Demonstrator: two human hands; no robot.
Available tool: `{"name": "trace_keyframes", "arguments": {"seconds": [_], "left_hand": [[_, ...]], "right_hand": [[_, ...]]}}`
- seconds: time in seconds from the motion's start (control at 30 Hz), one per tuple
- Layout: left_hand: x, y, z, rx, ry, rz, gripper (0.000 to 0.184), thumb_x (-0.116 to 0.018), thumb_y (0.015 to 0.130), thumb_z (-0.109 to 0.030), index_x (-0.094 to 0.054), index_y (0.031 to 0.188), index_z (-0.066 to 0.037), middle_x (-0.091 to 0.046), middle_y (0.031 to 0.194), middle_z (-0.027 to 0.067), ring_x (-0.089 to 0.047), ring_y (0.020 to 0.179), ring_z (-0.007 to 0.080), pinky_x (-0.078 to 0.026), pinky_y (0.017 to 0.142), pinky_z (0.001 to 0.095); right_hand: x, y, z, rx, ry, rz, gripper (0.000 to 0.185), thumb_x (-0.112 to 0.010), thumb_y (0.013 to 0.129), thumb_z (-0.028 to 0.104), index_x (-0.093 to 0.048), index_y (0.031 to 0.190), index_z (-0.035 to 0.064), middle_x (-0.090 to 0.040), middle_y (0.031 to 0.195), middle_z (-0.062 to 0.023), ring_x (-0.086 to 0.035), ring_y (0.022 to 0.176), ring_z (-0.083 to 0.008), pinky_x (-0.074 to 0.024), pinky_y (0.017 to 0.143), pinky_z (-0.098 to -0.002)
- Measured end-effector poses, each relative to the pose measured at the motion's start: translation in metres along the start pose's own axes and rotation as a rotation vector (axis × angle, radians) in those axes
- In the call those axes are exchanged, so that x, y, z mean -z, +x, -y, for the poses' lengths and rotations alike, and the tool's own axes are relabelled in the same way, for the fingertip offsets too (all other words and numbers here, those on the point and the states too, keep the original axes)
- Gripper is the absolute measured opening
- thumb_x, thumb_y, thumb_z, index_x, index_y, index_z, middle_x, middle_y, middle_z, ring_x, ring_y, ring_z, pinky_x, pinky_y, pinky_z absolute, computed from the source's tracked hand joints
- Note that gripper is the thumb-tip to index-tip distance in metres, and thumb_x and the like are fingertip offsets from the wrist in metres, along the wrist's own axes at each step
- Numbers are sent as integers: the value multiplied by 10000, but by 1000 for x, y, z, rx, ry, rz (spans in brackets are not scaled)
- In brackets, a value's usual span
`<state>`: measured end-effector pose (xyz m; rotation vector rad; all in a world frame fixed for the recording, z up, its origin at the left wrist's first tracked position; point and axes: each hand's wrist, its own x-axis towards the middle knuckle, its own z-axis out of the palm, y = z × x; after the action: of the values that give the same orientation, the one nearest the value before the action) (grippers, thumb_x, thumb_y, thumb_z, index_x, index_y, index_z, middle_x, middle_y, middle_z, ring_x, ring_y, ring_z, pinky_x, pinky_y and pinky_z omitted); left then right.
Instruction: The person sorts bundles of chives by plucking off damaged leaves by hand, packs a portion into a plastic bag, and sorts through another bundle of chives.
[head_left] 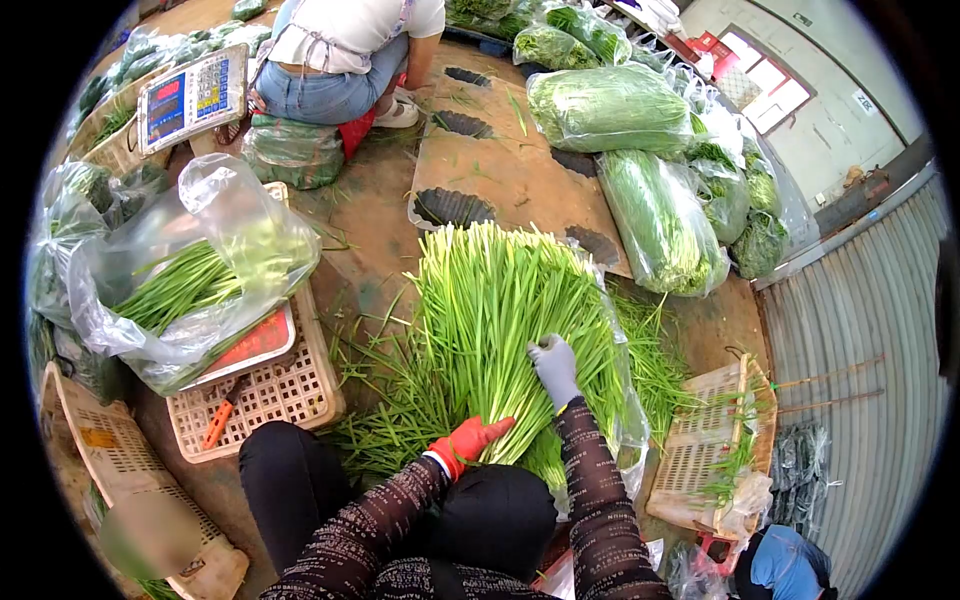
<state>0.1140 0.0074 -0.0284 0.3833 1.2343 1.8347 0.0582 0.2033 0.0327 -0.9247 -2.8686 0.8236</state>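
A big fanned pile of garlic chives lies in front of my knees, its pale cut ends pointing away from me. My left hand, in a red glove, rests against the near part of the pile with its fingers stretched to the right. In a grey glove, my right hand sits on the pile's right side, fingers curled in on some stalks. Clear plastic sheeting shows along the right edge of the pile. Loose chives are scattered on both sides.
At left, a plastic bag of chives sits on a scale over a crate holding an orange-handled knife. A digital display stands behind. Bagged greens, a tilted basket and a crouching person are nearby.
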Motion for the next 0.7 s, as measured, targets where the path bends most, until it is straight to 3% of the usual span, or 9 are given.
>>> {"name": "trace_keyframes", "arguments": {"seconds": [0.1,0.17,0.23,0.27,0.37,0.43,0.5,0.53,0.7], "left_hand": [[-1,4,10,-22,51,-16,510,-533,890,-411,-533,1205,-11,-596,1149,78,-545,1029,166,-376,942,301],[8,11,39,21,117,79,565,-495,897,-442,-501,1225,17,-558,1202,162,-516,1114,257,-345,990,312],[0,14,34,274,-183,0,574,-498,891,-452,-508,1216,22,-566,1191,158,-530,1088,249,-357,976,313],[1,14,32,202,-104,9,564,-508,889,-442,-514,1210,21,-573,1181,152,-535,1076,236,-364,969,313],[-2,13,29,84,-30,-7,533,-537,881,-412,-530,1197,17,-588,1160,132,-542,1057,209,-379,951,311],[-5,12,29,38,-32,-31,514,-557,876,-393,-538,1190,13,-596,1150,118,-544,1051,193,-386,941,309],[-8,11,26,74,-200,-56,499,-605,852,-380,-556,1171,0,-607,1119,88,-552,1013,168,-403,910,303],[-8,10,22,72,-199,-59,499,-605,852,-380,-556,1171,0,-607,1119,88,-552,1013,168,-403,910,303],[-13,-4,-7,109,13,-116,452,-590,861,-393,-606,1087,-1,-648,981,73,-582,896,155,-429,845,294]], "right_hand": [[-1,-17,-4,-120,399,-21,356,-653,810,143,-522,1078,-50,-599,758,-80,-540,555,-110,-447,501,-244],[-8,-23,-17,-161,538,-13,319,-633,823,118,-516,1072,-44,-577,764,-55,-535,586,-107,-447,516,-232],[-12,-28,-22,26,845,-113,277,-609,840,110,-506,1061,-23,-572,813,-54,-534,636,-100,-459,537,-238],[-14,-34,-26,63,1082,-112,236,-574,860,116,-498,1047,-6,-569,840,-54,-529,673,-90,-463,543,-242],[5,-57,5,-127,1120,-100,225,-570,835,77,-491,1014,-34,-558,847,-83,-497,558,-101,-432,505,-257],[6,-56,14,-89,1074,-120,206,-580,838,123,-525,968,-27,-561,773,-61,-493,545,-96,-425,497,-248],[9,-50,21,-129,644,-48,206,-592,841,174,-566,911,-18,-561,697,-37,-489,533,-99,-434,504,-257],[-2,-39,14,-85,447,-92,295,-608,838,287,-594,873,-6,-599,661,-69,-563,568,-176,-464,546,-319],[-17,-21,21,-2,-206,-138,421,-573,827,431,-591,911,19,-645,752,-182,-635,753,-355,-473,643,-437]]}}
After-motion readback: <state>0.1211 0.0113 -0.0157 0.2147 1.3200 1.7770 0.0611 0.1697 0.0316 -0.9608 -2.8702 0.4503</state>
